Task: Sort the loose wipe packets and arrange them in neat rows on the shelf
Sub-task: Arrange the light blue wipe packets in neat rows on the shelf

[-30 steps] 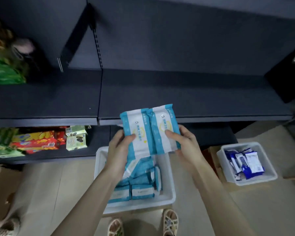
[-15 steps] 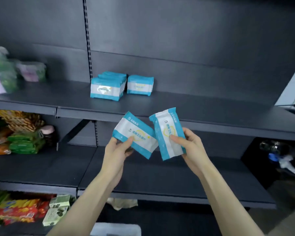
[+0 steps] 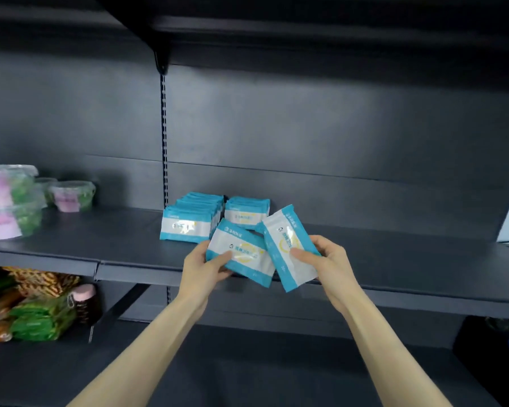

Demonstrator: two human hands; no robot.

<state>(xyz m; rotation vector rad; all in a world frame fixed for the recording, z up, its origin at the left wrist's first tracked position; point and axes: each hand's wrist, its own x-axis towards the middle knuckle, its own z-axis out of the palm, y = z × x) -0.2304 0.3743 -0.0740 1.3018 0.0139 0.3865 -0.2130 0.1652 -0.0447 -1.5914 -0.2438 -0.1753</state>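
**What the view withholds**

The left hand (image 3: 202,265) shows its thumb on the front of the left packet (image 3: 241,254); most of its fingers are hidden behind. The right hand (image 3: 325,259) likewise covers part of the right packet (image 3: 288,248), whose edge hides a corner of the left one. Print on both is too blurred to read.

Beyond the hands, the held packets hide the lower front of the right stack (image 3: 246,214) on the shelf (image 3: 394,254). The left stack (image 3: 185,224) is too blurred to count.

Far left of the left hand, clear tubs (image 3: 0,201) are cut by the frame edge. Low right of the right hand, a dark object (image 3: 506,342) is cut off and unclear.

The dark shelf (image 3: 409,254) bears stacked wipe packets (image 3: 185,226) — clear tubs (image 3: 72,195) further left.
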